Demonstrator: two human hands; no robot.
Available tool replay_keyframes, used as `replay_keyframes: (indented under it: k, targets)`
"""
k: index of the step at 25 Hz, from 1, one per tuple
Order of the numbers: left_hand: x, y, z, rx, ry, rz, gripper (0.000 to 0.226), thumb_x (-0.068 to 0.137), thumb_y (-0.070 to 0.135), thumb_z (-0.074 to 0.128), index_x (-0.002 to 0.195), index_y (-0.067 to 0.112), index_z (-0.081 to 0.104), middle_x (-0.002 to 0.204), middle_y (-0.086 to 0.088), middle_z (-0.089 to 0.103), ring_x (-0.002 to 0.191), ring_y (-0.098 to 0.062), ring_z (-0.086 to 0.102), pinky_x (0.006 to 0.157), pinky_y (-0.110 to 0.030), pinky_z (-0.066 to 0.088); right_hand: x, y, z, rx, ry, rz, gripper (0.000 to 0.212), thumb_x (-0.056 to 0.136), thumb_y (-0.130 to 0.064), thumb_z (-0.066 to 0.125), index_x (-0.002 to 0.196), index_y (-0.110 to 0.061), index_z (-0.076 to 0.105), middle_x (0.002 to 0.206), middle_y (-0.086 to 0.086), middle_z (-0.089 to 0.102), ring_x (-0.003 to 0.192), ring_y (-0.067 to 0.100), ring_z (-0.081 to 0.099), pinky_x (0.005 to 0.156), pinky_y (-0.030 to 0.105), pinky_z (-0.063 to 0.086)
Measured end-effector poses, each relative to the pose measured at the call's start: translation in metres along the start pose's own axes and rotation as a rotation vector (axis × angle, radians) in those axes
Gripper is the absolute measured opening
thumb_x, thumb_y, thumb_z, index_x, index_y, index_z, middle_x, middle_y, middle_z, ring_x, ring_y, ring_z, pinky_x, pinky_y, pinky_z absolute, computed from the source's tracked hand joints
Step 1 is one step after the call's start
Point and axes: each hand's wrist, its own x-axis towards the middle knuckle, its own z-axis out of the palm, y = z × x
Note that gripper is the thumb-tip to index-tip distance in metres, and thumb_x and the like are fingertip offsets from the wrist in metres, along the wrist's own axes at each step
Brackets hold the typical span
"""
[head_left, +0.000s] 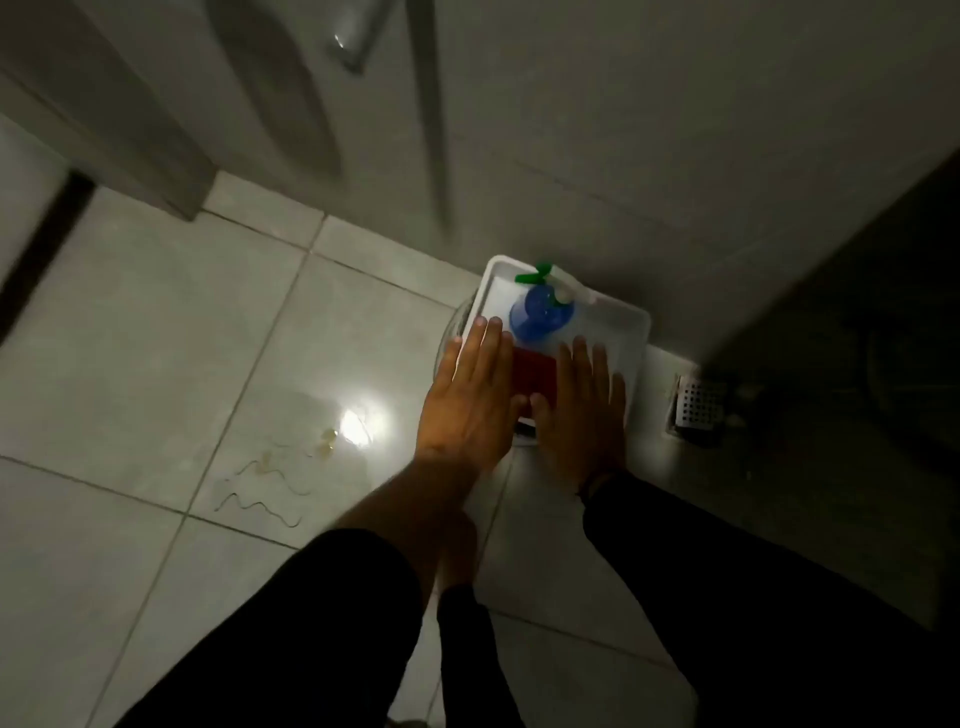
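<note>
Black sleeves (701, 551) cover my forearms. Both hands are spread flat, fingers straight, holding nothing, over the near half of a white tray (623, 325): left hand (470, 395) at its left edge, right hand (582, 405) toward its right. Between them on the tray lies a dark red rectangular pad (535, 376), partly hidden. At the tray's far side stands a blue spray bottle (540, 314).

The tray (621, 332) is white; the spray bottle (540, 316) is blue with a green-and-white trigger (543, 273); the pad (535, 375) is dark red; the floor tiles (156, 338) are pale grey with darker grout lines; the drain grate (698, 404) bears a dotted grid.
</note>
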Motion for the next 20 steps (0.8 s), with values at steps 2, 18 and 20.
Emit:
replay_keyframes:
  k: [2,18,20]
  targets:
    - [0.033,0.007,0.035,-0.084,-0.079,-0.071,0.085,0.104,0.044,0.051,0.17,0.013,0.009,0.179,-0.011,0.012,0.167,-0.033,0.009,0.134,-0.05,0.017,0.031,0.017,0.03,0.066,-0.143,0.111,0.072,0.11,-0.051,0.034,0.17,-0.016,0.015,0.18,0.013,0.016,0.167,0.037,0.014,0.135,0.061,0.018]
    - [0.095,0.019,0.045,-0.968,-0.082,-0.512,0.022,0.094,0.04,0.065,0.106,0.025,0.054,0.088,0.01,0.058,0.082,-0.011,0.061,0.066,-0.024,0.042,0.065,0.021,0.05,1.094,0.003,0.522,0.073,0.099,-0.01,0.073,0.16,-0.026,0.037,0.13,-0.004,0.058,0.121,0.02,0.062,0.108,0.048,0.057]
    - [0.065,0.006,0.016,-1.064,-0.11,-0.49,0.031,0.087,0.04,0.071,0.109,0.027,0.053,0.087,0.014,0.056,0.08,-0.005,0.058,0.069,-0.024,0.046,0.035,-0.002,0.03,0.853,0.066,0.264,0.065,0.105,-0.012,0.063,0.163,-0.027,0.038,0.151,-0.003,0.049,0.14,0.021,0.05,0.122,0.048,0.045]
